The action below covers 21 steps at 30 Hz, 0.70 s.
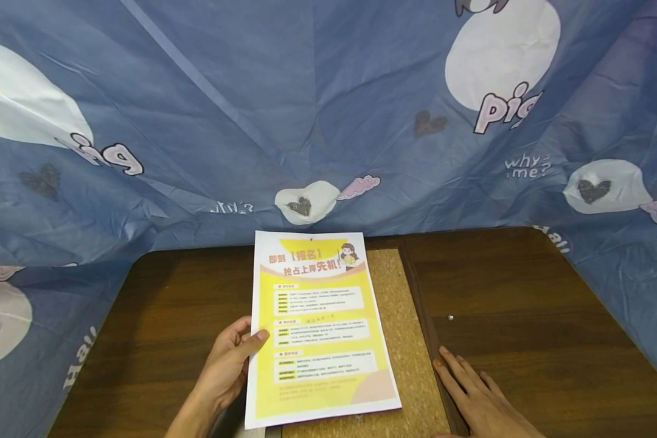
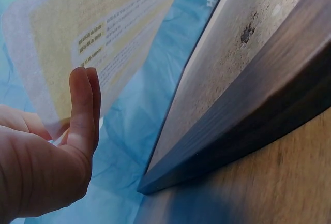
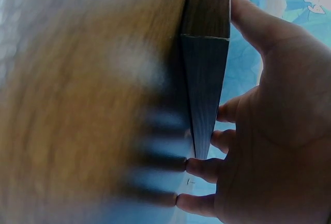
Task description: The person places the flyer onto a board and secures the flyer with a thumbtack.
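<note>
My left hand (image 1: pixel 225 364) pinches a yellow and white printed flyer (image 1: pixel 320 377) at its left edge, thumb in front and fingers behind. In the left wrist view, the flyer (image 2: pixel 57 43) hangs clear of the board, fingers (image 2: pixel 83 105) against its back. Below it lies a cork board (image 1: pixel 405 340) with a dark wooden frame (image 1: pixel 420 292); the flyer hides most of the cork. My right hand (image 1: pixel 479 395) rests at the frame's right side, fingers spread. The right wrist view shows the thumb beside the frame (image 3: pixel 207 79) and fingertips touching the table.
The brown wooden table (image 1: pixel 525 292) has rounded back corners. A small shiny round piece (image 1: pixel 451 317) lies on it, right of the frame. Behind the table hangs a blue printed curtain (image 1: pixel 328 109), close against the back edge.
</note>
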Tool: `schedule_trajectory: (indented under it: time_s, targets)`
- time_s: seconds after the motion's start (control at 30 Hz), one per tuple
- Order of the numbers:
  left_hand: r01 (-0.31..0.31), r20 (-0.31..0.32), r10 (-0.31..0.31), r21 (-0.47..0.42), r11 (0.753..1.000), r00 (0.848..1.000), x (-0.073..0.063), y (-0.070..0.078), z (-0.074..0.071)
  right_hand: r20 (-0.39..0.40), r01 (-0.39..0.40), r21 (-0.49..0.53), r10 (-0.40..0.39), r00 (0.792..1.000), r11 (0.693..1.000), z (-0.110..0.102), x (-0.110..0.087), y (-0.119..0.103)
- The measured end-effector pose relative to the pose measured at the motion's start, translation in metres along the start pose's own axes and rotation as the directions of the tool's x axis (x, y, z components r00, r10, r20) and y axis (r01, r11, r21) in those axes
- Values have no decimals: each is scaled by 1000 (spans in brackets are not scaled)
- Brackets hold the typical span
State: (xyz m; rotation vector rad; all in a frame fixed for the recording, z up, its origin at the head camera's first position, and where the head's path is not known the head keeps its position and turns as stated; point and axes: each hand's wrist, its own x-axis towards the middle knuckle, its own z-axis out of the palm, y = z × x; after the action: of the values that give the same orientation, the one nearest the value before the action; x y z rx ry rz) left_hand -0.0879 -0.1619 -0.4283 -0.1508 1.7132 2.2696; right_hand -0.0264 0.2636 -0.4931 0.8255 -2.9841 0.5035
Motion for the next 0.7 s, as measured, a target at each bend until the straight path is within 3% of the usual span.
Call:
schedule_trajectory:
  time_s: [0.7]
  targets:
    - [6,17,-6,-14,1000,1000,4,-2,10,13,2,-6,-2,1000,1000,0,1,3]
